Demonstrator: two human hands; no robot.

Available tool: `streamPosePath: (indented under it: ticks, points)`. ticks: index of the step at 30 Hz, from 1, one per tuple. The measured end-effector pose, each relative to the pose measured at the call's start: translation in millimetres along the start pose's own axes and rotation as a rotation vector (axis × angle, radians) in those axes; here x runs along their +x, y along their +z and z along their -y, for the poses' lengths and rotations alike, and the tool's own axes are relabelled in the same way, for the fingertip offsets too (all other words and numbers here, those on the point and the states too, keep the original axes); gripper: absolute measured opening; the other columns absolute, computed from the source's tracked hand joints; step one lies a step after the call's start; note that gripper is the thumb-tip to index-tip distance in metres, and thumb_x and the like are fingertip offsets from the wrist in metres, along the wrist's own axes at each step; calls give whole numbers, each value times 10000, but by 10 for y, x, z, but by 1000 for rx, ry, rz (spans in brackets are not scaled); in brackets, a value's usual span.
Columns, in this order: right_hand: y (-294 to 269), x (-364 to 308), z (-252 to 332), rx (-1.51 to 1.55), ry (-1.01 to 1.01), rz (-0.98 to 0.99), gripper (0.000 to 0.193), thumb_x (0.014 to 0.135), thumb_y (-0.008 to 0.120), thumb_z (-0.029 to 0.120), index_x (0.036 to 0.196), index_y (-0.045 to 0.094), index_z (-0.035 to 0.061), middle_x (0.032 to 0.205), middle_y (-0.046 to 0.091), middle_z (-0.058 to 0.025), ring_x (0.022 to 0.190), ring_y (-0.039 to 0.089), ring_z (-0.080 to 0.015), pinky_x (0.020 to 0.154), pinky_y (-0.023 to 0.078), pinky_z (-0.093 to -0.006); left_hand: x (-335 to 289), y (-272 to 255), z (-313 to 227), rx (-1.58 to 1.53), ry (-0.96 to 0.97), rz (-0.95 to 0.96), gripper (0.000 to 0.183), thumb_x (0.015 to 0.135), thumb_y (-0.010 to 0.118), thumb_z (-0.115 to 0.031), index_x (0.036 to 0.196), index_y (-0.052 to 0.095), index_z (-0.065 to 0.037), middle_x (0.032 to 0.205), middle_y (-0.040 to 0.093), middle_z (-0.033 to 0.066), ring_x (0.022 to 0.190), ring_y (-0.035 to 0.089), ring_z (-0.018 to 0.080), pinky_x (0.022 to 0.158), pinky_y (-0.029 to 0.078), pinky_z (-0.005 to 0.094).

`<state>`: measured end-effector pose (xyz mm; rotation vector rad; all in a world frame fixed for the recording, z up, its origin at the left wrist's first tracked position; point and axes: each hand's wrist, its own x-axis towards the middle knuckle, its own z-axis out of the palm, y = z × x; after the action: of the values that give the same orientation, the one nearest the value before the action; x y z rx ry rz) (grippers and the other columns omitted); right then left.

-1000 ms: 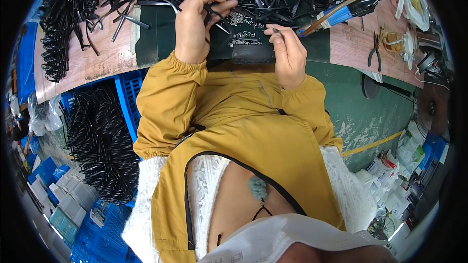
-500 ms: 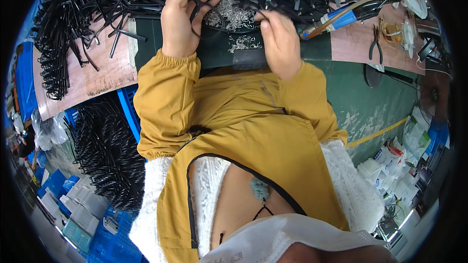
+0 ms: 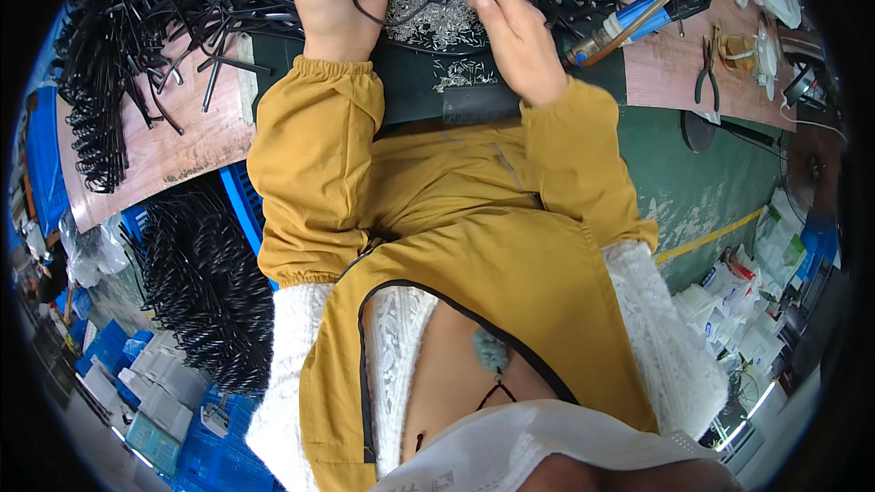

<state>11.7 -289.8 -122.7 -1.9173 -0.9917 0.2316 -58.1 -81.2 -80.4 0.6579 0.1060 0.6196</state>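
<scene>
My left hand (image 3: 337, 0), at the far edge of the view, holds a black eyeglass frame (image 3: 361, 11) with its fingers closed on one side. The frame's open rims hang over a heap of tiny silver metal pieces (image 3: 437, 25), which look like small screws. My right hand (image 3: 524, 41) is just right of that heap, thumb and fingers drawn together by the frame's other side. What its fingertips hold is too small or hidden to tell. Black eyeglass temples (image 3: 246, 0) lie piled behind and left of both hands.
A blue-and-black power driver (image 3: 638, 14) with a tan tube lies right of my right hand. Beyond it are pliers (image 3: 705, 73) on the pink bench top (image 3: 656, 82). A dark block (image 3: 478, 103) lies at the bench's near edge. More black temples (image 3: 200, 282) stand packed below left.
Both hands have moved slightly farther away; the right has turned, its fingertips now over the heap's right side. The eyeglass frame's rims now show more openly, and more silver pieces are uncovered.
</scene>
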Motion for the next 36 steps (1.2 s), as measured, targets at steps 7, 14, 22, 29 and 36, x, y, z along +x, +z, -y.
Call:
streamPosePath:
  ticks: [7,14,22,29,36]
  points:
    - [28,642,-74,-394,-670,133,423,1035,516,419,1122,670,34,981,694,-174,922,660,-374,880,518,-440,-179,-25,-84,-69,22,-52,321,970,559,-323,1080,666,-41,1257,697,241,1243,625,377,1057,450,529]
    - [-45,190,-23,266,-245,375,280,1085,504,258,1115,644,17,1085,700,-104,1060,655,-241,951,496,-366,-775,-139,-285,-226,-15,-79,233,971,484,-169,980,627,14,1239,666,286,1261,570,487,1179,309,695]
    - [-406,-493,-35,-108,-54,-157,250,1059,545,197,1120,649,-22,1057,686,-167,945,630,-324,870,481,-429,-1680,-162,-127,-166,-165,-206,212,1013,479,-237,951,551,-48,1000,623,136,979,636,322,1006,506,553]
    - [-74,-446,232,-37,-268,-55,252,1030,585,190,1116,632,-42,1196,664,-243,1192,608,-407,1049,466,-449,-1746,-151,24,-160,-172,-204,205,1004,481,-227,955,563,-45,974,610,129,945,625,305,976,513,524]
    - [-426,-780,62,20,75,-221,338,1061,541,211,1288,621,-27,1178,678,-225,1123,638,-376,1015,471,-446,-1825,0,101,-102,-247,-255,211,1004,468,-233,944,554,-50,956,605,122,908,627,288,951,531,500]
